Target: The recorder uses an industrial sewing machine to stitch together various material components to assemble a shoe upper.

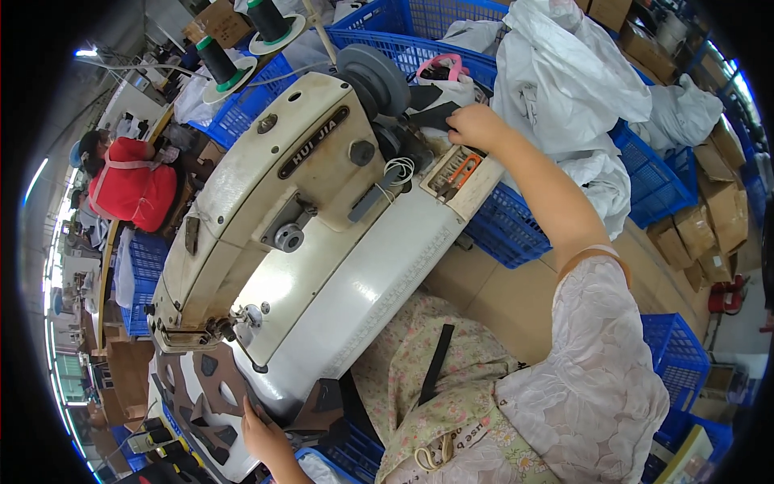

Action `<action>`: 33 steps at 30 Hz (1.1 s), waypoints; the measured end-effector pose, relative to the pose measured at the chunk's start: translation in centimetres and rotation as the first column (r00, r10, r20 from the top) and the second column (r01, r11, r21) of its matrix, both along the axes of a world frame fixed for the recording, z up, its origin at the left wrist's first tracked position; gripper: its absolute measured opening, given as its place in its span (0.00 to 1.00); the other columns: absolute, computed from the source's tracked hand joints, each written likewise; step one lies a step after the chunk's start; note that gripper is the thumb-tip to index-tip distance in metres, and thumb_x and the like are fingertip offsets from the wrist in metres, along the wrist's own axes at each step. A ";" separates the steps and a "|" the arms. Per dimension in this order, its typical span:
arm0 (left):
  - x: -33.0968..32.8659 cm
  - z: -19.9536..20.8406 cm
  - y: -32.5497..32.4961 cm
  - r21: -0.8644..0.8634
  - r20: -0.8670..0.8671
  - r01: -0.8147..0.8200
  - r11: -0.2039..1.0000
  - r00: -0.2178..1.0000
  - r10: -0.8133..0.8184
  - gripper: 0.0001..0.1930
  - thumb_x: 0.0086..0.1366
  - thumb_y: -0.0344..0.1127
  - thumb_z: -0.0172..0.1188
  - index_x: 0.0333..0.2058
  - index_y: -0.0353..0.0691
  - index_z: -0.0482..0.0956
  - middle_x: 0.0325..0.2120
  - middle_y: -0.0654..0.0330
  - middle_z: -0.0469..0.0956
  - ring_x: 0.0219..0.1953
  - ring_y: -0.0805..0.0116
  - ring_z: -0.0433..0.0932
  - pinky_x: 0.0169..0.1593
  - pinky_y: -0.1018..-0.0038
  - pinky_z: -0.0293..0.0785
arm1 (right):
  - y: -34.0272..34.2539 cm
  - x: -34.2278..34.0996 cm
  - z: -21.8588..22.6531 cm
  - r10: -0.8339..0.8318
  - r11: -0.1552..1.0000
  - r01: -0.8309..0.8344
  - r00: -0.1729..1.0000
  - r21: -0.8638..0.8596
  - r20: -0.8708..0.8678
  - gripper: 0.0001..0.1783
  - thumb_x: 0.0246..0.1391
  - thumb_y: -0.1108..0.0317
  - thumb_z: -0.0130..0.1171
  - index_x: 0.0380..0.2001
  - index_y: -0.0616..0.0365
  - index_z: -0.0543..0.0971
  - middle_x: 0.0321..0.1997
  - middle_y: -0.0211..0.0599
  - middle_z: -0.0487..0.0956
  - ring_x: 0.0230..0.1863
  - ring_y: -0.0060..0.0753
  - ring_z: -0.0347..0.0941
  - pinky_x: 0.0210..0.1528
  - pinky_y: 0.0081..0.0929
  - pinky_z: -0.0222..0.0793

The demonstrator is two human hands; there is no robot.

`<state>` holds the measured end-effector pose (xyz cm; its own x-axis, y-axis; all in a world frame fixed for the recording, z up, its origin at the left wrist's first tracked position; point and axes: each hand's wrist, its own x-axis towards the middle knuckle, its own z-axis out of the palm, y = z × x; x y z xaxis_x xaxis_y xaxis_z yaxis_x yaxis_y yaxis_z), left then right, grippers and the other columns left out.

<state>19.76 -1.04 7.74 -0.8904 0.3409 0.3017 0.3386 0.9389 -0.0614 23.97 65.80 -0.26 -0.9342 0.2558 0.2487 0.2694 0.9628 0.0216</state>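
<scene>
A cream industrial sewing machine stands on a white table in front of me. At the lower left, my left hand has its fingers closed at the edge of a brown cut piece near the needle end. Dark patches lie on several brown pieces there. My right hand reaches to the table's far right end, beside the handwheel. Its fingers are curled closed on a black cut piece, whose held edge is partly hidden.
A slot near my right hand holds orange-handled snips. Two black thread cones stand behind the machine. Blue crates and white sacks crowd the right side. A person in red sits at the far left.
</scene>
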 end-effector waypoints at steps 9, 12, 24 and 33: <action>0.3 -0.2 0.0 -0.033 0.035 -0.005 0.999 0.999 0.006 0.17 0.67 0.32 0.53 0.54 0.37 0.74 0.35 0.50 0.80 0.38 0.49 0.78 0.41 0.60 0.74 | -1.4 1.8 3.5 -0.115 0.989 0.142 0.920 0.046 -0.374 0.07 0.45 0.65 0.57 0.25 0.55 0.80 0.29 0.43 0.82 0.33 0.47 0.80 0.35 0.43 0.73; 1.1 1.2 2.1 -0.028 0.156 0.020 0.999 0.988 -0.016 0.27 0.56 0.25 0.56 0.58 0.36 0.70 0.34 0.50 0.80 0.38 0.49 0.78 0.42 0.58 0.73 | -4.4 4.8 6.4 -0.112 0.993 0.111 0.765 -0.042 -0.634 0.12 0.47 0.68 0.59 0.37 0.53 0.81 0.36 0.40 0.82 0.37 0.46 0.78 0.39 0.41 0.73; -3.6 -2.6 13.6 0.528 0.416 -0.020 0.849 0.878 -0.237 0.35 0.59 0.39 0.58 0.60 0.21 0.61 0.34 0.34 0.78 0.39 0.39 0.78 0.43 0.53 0.75 | -33.5 8.4 1.1 -0.061 0.632 -0.436 0.796 -0.641 -0.602 0.12 0.60 0.70 0.56 0.44 0.64 0.76 0.38 0.48 0.81 0.37 0.45 0.78 0.41 0.34 0.72; -7.8 -5.0 4.2 0.188 0.096 0.304 0.934 0.941 -0.326 0.29 0.50 0.20 0.54 0.55 0.41 0.75 0.42 0.54 0.77 0.46 0.52 0.72 0.51 0.62 0.70 | -36.2 4.2 -2.3 -0.122 0.611 -0.345 0.849 -0.713 -0.514 0.15 0.64 0.65 0.52 0.45 0.68 0.73 0.34 0.53 0.80 0.32 0.51 0.78 0.35 0.38 0.72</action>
<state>11.99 3.18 2.75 -0.7794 0.5639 0.2730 0.6133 0.7757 0.1488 28.14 29.57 -2.60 -0.7815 0.4644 0.4166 -0.0945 0.5720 -0.8148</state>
